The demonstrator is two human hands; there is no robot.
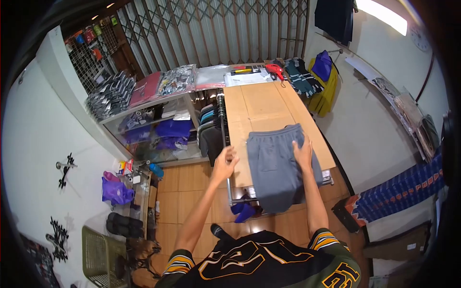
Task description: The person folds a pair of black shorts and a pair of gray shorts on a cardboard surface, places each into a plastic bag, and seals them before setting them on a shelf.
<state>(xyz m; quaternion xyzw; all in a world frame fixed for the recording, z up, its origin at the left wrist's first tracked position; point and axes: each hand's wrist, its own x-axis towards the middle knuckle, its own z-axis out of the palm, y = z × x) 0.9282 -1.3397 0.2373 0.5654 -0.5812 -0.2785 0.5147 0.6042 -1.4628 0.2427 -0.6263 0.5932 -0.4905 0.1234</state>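
Brown cardboard-covered tabletop, frame centre: grey fabric shorts laid on it. Your right hand touches their side, fingers slightly apart; your left hand hovers clear, fingers loosely bent. Judged light, soft, limp; best hold: both waistband corners.

head-worn view, facing forward and steeply down

A folding metal gate stands behind a glass display case on brown floor tiles.
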